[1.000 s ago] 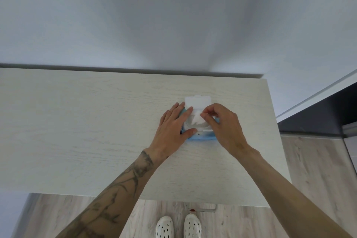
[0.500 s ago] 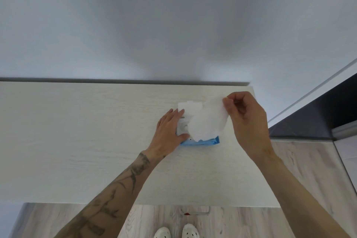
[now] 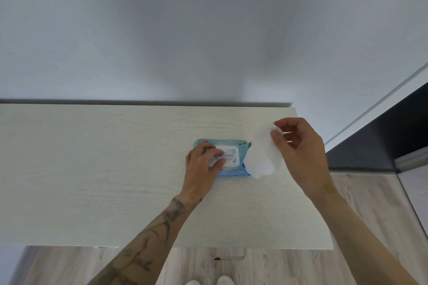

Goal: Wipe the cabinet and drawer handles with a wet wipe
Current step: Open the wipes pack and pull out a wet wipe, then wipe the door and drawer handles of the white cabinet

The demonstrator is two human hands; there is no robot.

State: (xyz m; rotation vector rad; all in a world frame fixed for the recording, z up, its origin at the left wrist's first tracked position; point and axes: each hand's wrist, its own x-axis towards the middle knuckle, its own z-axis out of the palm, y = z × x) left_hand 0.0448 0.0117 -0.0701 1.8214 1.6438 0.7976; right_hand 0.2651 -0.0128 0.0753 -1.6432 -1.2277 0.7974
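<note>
- Grip of the right hand pinches the wet wipe by its far corner, right of the wipe pack.
- The left hand lies spread on the pack lid, on the desk.

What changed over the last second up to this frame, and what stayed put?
The right hand, which was pinching the wet wipe at the opening of the wipe pack, drew it up and to the right; it now hangs free beside the pack. The flip lid, open before, is shut under the left hand. The pack stayed on the pale wooden top.
</note>
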